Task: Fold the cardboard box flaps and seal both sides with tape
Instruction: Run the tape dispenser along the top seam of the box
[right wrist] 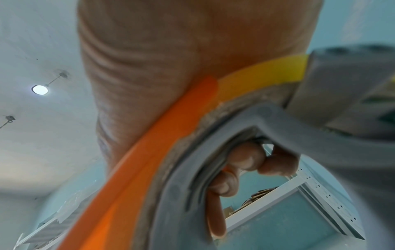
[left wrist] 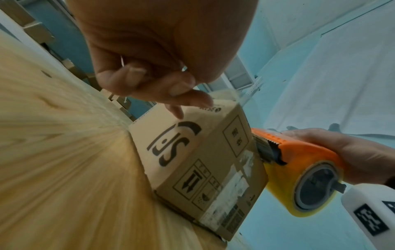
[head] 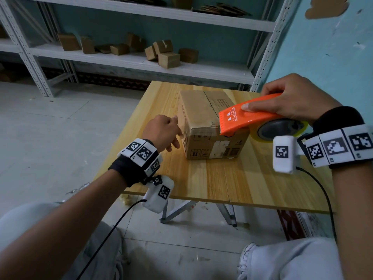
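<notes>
Probably the cardboard box (head: 210, 126) on the desk (head: 222, 178) is light and slides easily. The left hand (head: 161, 132), fingers loosely curled, steadies its side; the right hand (head: 292, 98) grips the orange tape dispenser (head: 246, 116) at the top edge.

Closed brown cardboard box (head: 203, 122) sits on table; orange tape dispenser (head: 250, 116) above it.

The box (head: 210, 126) sits on the table (head: 222, 178). The left hand (head: 161, 132) is at its left side, the tape dispenser (head: 252, 116) over its right top edge; shelves (head: 141, 61) stand behind.
</notes>
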`<state>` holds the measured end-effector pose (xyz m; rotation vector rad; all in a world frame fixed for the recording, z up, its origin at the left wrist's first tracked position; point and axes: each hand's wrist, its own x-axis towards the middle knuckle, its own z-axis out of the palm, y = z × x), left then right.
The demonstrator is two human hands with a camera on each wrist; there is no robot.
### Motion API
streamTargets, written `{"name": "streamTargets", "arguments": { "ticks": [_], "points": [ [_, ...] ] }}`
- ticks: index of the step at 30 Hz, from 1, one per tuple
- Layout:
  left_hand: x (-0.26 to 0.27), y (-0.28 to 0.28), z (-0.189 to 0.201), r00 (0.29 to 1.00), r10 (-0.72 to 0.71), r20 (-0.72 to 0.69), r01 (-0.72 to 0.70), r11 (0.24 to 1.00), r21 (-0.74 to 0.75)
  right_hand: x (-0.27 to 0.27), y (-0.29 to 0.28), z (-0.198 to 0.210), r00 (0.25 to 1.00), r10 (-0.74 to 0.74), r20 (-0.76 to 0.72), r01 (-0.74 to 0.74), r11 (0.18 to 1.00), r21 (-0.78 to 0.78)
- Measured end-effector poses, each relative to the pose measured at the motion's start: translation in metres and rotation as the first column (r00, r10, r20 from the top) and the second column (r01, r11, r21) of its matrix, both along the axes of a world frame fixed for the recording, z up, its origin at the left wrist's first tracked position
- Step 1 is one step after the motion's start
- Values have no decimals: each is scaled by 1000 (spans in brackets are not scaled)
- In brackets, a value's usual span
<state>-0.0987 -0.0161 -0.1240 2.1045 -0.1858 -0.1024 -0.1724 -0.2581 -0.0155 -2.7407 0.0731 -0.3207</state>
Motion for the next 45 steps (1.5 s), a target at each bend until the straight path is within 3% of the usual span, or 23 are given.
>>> {"name": "streamTargets", "arguments": {
  "ticks": [4, 8, 12, 15, 18, 25, 33, 45],
  "points": [
    [2, 4, 4, 996, 57, 61, -59, 998, 29, 0, -1, 0, 1000, 9, 1, -9, 1000, 13],
    [8, 4, 14, 934, 111, 340, -115, 993, -7, 1, -1, 0, 1000, 5, 6, -5, 1000, 8],
    [2, -3, 24, 836, -182, 518, 110, 980, 166, 1, 0, 0, 1000, 3, 7, -3, 1000, 20],
    [-3, -14, 23, 808, -382, 448, 250, 912, 325, 0, 0, 0, 1000, 0, 11, 0, 1000, 17],
    [-2, -22, 20, 803, -446, 396, 292, 873, 391, 0, 0, 0, 1000, -7, 12, 7, 1000, 22],
    [6, -31, 16, 864, -325, 384, 243, 938, 247, 0, 1, -1, 1000, -15, 25, 14, 1000, 19],
    [7, -37, 20, 892, -259, 370, 194, 960, 204, -1, 0, -1, 1000, -13, 19, 13, 1000, 12],
    [-4, -46, 25, 885, -306, 349, 145, 896, 419, 0, 0, -1, 1000, -19, 5, 19, 1000, 10]
  ]
}}
